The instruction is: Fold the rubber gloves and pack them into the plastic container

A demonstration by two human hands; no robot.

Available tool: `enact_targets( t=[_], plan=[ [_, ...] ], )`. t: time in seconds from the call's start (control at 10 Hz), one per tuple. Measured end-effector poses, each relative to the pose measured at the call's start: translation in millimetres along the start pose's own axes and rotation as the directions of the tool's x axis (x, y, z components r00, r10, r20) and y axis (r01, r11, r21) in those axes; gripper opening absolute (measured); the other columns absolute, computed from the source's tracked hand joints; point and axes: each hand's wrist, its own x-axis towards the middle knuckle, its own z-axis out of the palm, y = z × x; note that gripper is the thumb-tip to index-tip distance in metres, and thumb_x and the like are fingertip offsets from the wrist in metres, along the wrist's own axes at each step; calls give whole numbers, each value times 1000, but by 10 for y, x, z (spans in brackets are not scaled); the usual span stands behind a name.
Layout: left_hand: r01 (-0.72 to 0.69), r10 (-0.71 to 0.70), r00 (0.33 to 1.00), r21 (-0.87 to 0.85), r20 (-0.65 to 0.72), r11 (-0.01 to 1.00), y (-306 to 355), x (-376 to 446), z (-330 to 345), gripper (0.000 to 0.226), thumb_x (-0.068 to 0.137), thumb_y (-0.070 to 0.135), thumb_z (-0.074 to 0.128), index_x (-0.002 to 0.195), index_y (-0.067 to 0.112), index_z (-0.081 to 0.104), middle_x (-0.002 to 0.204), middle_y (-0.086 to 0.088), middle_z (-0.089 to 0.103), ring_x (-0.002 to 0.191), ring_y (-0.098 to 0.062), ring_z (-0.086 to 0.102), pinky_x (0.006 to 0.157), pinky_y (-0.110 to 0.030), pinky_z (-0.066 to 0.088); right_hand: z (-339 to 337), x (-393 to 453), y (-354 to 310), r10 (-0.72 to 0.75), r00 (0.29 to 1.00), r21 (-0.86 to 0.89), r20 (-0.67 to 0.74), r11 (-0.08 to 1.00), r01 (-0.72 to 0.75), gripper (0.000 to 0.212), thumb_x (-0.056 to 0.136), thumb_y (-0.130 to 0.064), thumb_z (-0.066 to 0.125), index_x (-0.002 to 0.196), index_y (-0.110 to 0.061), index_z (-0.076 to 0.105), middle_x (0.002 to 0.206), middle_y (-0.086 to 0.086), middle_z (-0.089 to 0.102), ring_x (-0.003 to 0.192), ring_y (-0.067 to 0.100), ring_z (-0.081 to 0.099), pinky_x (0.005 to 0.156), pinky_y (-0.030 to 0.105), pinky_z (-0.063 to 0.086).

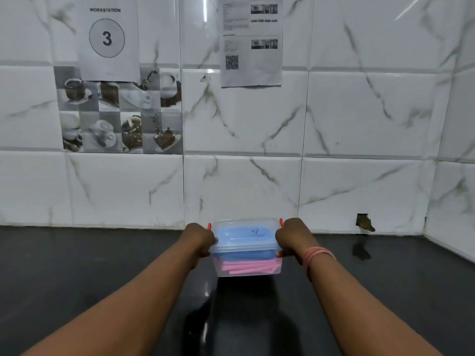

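A clear plastic container (257, 273) with its clear lid (246, 223) on sits on the dark countertop near the back wall. Through its walls I see folded blue rubber gloves (244, 254) on top of folded pink rubber gloves (248, 268). Small red clips (281, 222) show at both ends of the lid. My left hand (200, 240) grips the container's left end. At the right end, my right hand (293, 237) holds it the same way, with a pink band on that wrist.
The dark glossy countertop (102, 265) runs to a white marble-tiled wall (334, 124) behind and on the right. Paper sheets are stuck on the wall. A broken hole in the tile (364, 222) is at counter level to the right.
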Motion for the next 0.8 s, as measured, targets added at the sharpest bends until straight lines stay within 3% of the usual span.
enact_targets(
  t=[0.1, 0.2, 0.3, 0.4, 0.5, 0.6, 0.7, 0.8],
  plan=[
    [-58, 58, 998, 1, 2, 998, -158, 364, 160, 19, 85, 1, 75, 98, -11, 68, 97, -25, 67, 89, -36, 68, 92, -49, 60, 150, 318, 95, 41, 999, -46, 0, 998, -41, 24, 90, 3, 56, 114, 4, 58, 116, 24, 64, 78, 28, 69, 56, 21, 58],
    [-152, 154, 987, 34, -51, 988, -157, 590, 259, 2, 82, -1, 70, 81, -1, 68, 83, -25, 59, 79, -29, 61, 74, -37, 54, 249, 628, 79, 7, 1000, -128, -23, 992, -10, 15, 88, 4, 57, 103, 0, 58, 103, 17, 65, 57, 15, 54, 36, 16, 35],
    [-188, 198, 976, 101, -95, 977, -107, 908, 340, 4, 83, 2, 69, 84, 1, 72, 86, -25, 66, 86, -34, 68, 77, -39, 55, 367, 928, 36, -15, 998, -162, -58, 987, 6, 13, 87, 3, 57, 99, -3, 58, 97, 12, 64, 56, 12, 50, 35, 15, 32],
    [-213, 226, 972, 174, -61, 962, -40, 1187, 388, 9, 85, 7, 68, 88, 0, 74, 86, -22, 65, 80, -32, 62, 71, -34, 48, 515, 1213, 105, 19, 998, -158, -60, 987, -28, 19, 89, 2, 54, 106, 1, 61, 106, 15, 68, 74, 24, 65, 57, 15, 48],
    [-191, 204, 978, 196, -46, 962, -86, 1368, 447, 16, 87, 11, 67, 86, -4, 73, 81, -17, 61, 75, -28, 56, 67, -30, 36, 661, 1434, 187, 51, 992, -116, -115, 991, -64, 28, 90, -2, 49, 112, 2, 65, 116, 21, 69, 103, 37, 67, 88, 34, 54],
    [-189, 194, 981, 142, -20, 972, -98, 1490, 449, 23, 92, 14, 66, 96, -6, 76, 96, -23, 73, 86, -32, 67, 70, -30, 42, 770, 1548, 178, 72, 987, -65, -143, 994, -82, 37, 95, -6, 44, 126, -3, 64, 127, 18, 66, 110, 36, 65, 97, 35, 52],
    [-173, 172, 985, 118, 15, 978, -32, 1559, 434, 24, 95, 18, 67, 108, 0, 76, 109, -17, 75, 103, -34, 69, 88, -36, 54, 796, 1581, 146, 48, 989, -73, -142, 996, -58, 42, 99, -9, 42, 138, -8, 58, 138, 14, 60, 121, 33, 60, 103, 32, 45],
    [-54, 39, 996, 178, 84, 983, 173, 1597, 335, 40, 99, 22, 62, 134, 0, 63, 137, -19, 62, 122, -34, 60, 107, -38, 48, 763, 1594, 28, 111, 990, -93, -86, 989, -119, 46, 103, -20, 47, 148, -10, 47, 149, 11, 51, 132, 30, 52, 108, 31, 39]
  ],
)
